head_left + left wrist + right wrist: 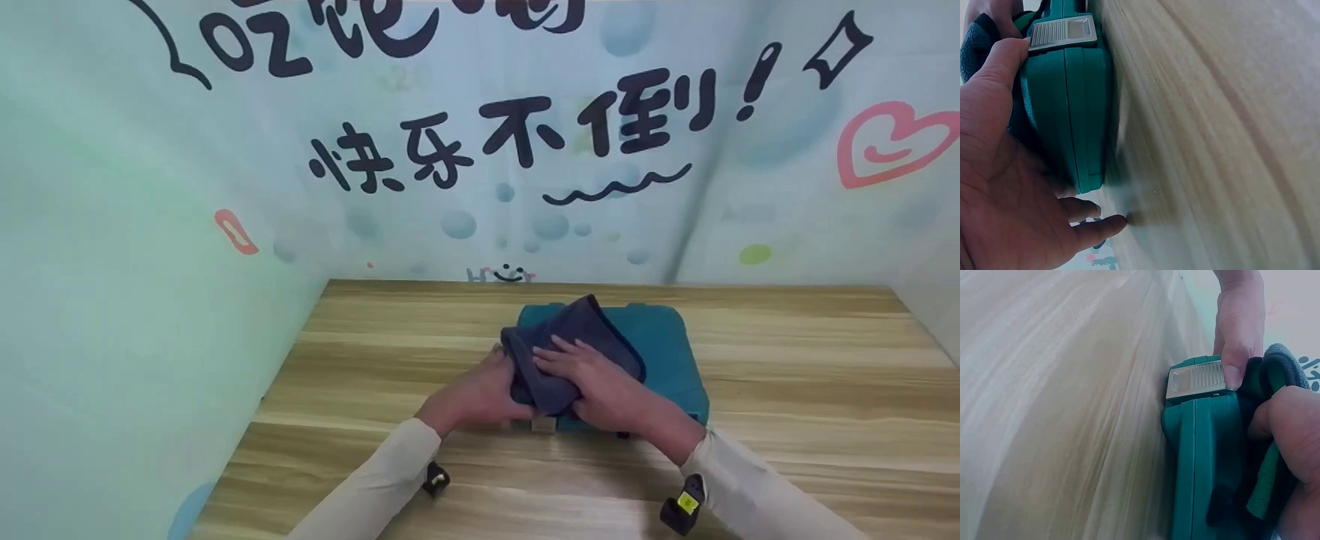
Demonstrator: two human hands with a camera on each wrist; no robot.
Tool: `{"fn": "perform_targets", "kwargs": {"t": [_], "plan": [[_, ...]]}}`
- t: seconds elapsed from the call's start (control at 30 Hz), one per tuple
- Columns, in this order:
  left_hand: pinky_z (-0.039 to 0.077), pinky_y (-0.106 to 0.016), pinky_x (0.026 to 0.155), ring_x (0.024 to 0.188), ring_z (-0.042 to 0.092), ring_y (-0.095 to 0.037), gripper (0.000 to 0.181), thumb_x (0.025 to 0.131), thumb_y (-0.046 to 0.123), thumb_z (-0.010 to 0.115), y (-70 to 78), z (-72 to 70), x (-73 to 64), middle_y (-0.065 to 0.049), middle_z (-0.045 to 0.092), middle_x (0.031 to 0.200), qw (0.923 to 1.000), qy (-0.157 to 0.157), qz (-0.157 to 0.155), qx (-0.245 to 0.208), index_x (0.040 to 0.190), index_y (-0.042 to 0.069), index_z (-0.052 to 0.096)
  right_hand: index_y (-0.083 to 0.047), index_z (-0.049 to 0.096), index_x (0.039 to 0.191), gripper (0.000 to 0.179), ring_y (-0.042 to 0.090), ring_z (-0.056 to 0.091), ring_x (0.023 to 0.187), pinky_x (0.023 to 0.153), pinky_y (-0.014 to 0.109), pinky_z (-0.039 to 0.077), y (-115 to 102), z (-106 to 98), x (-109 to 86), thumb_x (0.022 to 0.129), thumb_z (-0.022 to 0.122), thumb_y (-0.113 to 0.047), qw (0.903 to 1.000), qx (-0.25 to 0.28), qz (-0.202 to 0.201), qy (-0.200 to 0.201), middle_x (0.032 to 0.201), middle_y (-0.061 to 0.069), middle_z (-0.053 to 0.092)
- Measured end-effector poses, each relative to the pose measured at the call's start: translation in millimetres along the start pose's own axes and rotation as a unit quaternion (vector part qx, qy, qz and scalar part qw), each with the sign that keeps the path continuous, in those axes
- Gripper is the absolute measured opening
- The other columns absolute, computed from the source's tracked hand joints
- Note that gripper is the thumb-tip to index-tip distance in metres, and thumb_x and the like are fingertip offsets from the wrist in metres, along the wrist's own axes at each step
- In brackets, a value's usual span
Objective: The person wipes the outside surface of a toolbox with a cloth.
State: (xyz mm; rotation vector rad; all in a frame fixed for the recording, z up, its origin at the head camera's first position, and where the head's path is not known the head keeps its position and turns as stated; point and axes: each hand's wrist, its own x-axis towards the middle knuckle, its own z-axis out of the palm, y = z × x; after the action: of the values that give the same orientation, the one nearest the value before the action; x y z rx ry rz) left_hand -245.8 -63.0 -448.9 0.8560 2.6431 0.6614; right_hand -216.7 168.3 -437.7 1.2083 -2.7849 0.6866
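Observation:
A teal hard plastic case (664,352) lies flat on the wooden table, its metal latch (1064,32) on the front side. A dark blue-grey cloth (600,341) is spread and folded over the left part of the lid. My right hand (604,386) holds the cloth down on the lid, its thumb bent against a fold in the right wrist view. My left hand (484,390) spans the case's front left corner. Its thumb touches the latch's upper edge, and the other fingers reach loosely along the left side, low by the table in the left wrist view.
The wooden table (390,337) extends on both sides of the case. Behind it hangs a pale printed backdrop (450,247) with large dark characters, and its left part (112,300) borders the table. Each wrist wears a small black device, the right one (682,506) with a yellow label.

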Motion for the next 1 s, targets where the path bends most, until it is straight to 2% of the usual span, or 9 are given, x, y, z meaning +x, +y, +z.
{"fn": "perform_targets", "kwargs": {"t": [0.43, 0.6, 0.7, 0.87, 1.0], "plan": [[0.013, -0.035, 0.119, 0.153, 0.006, -0.028, 0.115, 0.083, 0.057, 0.076, 1.5, -1.5, 0.7, -0.014, 0.009, 0.168, 0.9999, -0.009, -0.005, 0.009, 0.163, 0.005, 0.011, -0.003, 0.051, 0.149, 0.075, 0.038, 0.025, 0.148, 0.114, 0.062, 0.018, 0, -2, -4.3, 0.077, 0.056, 0.018, 0.9998, 0.015, 0.007, -0.01, 0.153, 0.013, 0.046], [0.007, -0.032, 0.119, 0.152, 0.01, -0.022, 0.113, 0.082, 0.055, 0.077, 1.3, -0.5, 2.2, -0.012, 0.014, 0.167, 0.9999, -0.008, 0.005, 0.01, 0.163, 0.005, 0.015, -0.002, 0.05, 0.149, 0.076, 0.037, 0.024, 0.148, 0.114, 0.062, 0.018, 1, -1, -7.1, 0.076, 0.055, 0.019, 0.9997, 0.021, 0.007, -0.009, 0.154, 0.012, 0.045], [0.012, -0.032, 0.118, 0.152, 0.013, -0.023, 0.113, 0.081, 0.055, 0.078, 0.5, 0.5, 2.9, -0.012, 0.017, 0.166, 1.0, -0.007, 0.004, 0.0, 0.163, 0.006, 0.017, -0.001, 0.051, 0.148, 0.076, 0.037, 0.024, 0.148, 0.114, 0.062, 0.018, 3, 0, -9.3, 0.075, 0.053, 0.019, 0.9995, 0.029, 0.003, -0.009, 0.154, 0.012, 0.045], [0.027, -0.032, 0.115, 0.15, 0.02, -0.028, 0.11, 0.081, 0.057, 0.077, 2.4, -1.2, 3.5, -0.016, 0.022, 0.164, 0.9999, -0.004, 0.01, 0.0, 0.162, 0.006, 0.022, -0.001, 0.051, 0.148, 0.077, 0.038, 0.024, 0.148, 0.115, 0.061, 0.018, 7, -2, -13.1, 0.074, 0.052, 0.02, 0.9993, 0.036, -0.007, -0.009, 0.154, 0.012, 0.045], [0.027, -0.032, 0.115, 0.151, 0.017, -0.029, 0.113, 0.083, 0.058, 0.076, 3.1, -3.8, 2.9, -0.013, 0.018, 0.166, 0.9999, -0.006, 0.005, 0.014, 0.163, 0.007, 0.015, -0.002, 0.051, 0.149, 0.076, 0.037, 0.025, 0.148, 0.115, 0.059, 0.019, 11, -6, -12.8, 0.076, 0.054, 0.019, 0.9993, 0.032, -0.02, -0.008, 0.154, 0.012, 0.045]]}}
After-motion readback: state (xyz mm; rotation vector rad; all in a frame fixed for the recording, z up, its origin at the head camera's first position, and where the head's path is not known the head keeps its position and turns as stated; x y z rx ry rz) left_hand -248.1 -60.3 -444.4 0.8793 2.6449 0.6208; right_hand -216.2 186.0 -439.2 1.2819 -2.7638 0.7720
